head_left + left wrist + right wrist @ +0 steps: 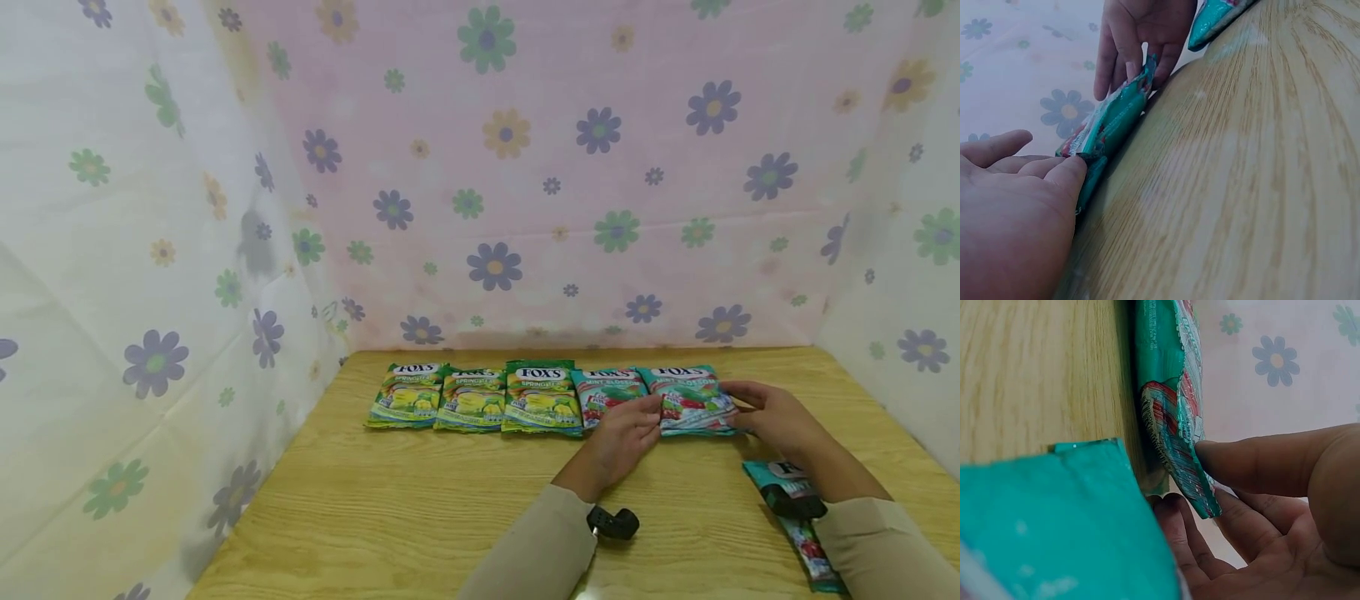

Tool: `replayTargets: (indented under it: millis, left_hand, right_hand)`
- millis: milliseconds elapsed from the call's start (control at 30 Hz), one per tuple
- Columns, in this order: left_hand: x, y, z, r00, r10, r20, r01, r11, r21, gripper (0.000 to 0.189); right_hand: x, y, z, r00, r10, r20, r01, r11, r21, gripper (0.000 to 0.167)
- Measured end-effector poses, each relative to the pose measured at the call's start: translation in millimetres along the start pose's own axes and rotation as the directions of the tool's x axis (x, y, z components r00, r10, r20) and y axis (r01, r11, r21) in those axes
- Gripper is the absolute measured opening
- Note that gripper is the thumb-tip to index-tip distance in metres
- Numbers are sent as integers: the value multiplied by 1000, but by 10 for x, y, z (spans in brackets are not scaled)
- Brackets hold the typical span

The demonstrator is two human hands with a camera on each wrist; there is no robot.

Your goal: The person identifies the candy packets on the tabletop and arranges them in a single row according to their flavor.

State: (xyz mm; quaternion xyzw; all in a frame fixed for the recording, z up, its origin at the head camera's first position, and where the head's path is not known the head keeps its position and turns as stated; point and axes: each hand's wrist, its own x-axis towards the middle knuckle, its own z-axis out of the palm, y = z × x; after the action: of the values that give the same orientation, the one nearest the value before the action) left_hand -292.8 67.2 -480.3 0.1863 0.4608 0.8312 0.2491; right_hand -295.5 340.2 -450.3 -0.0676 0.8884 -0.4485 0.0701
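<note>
Five Fox's candy bags lie side by side along the back of the table. The rightmost, a teal Mint Blossom bag (688,407), has a hand at each side. My right hand (783,421) pinches its right end, thumb on the printed face and fingers behind, as the right wrist view shows. With extended fingers, my left hand (624,437) touches its left edge, reaching across the front of the neighbouring Mint Blossom bag (602,390). Another teal bag (812,550) lies slanted below my right forearm, partly hidden by the sleeve and wrist camera.
Three green-yellow Springs bags, the left one (408,398), the middle one (471,402) and the right one (542,400), continue the row leftward. Flower-printed cloth (525,183) walls in the wooden table (390,517) at the back and both sides.
</note>
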Motion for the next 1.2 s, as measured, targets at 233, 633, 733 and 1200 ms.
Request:
replayTargets:
  millis: [233, 633, 733, 1200]
  left_hand:
    - [1, -4, 3, 1000, 16, 5, -16, 1000, 7, 68]
    - [-6, 54, 107, 998, 55, 5, -55, 998, 34, 64]
    - [5, 46, 182, 999, 50, 7, -50, 995, 90, 60]
    - [-19, 8, 607, 984, -82, -161, 133, 931, 339, 44]
  right_hand:
    - [-9, 33, -11, 1000, 10, 4, -10, 1000, 14, 66]
    - [-75, -12, -57, 1000, -9, 13, 9, 1000, -11, 69]
    - [-124, -43, -74, 999, -35, 32, 35, 999, -3, 69]
    - [-404, -78, -336, 996, -83, 32, 86, 991, -100, 65]
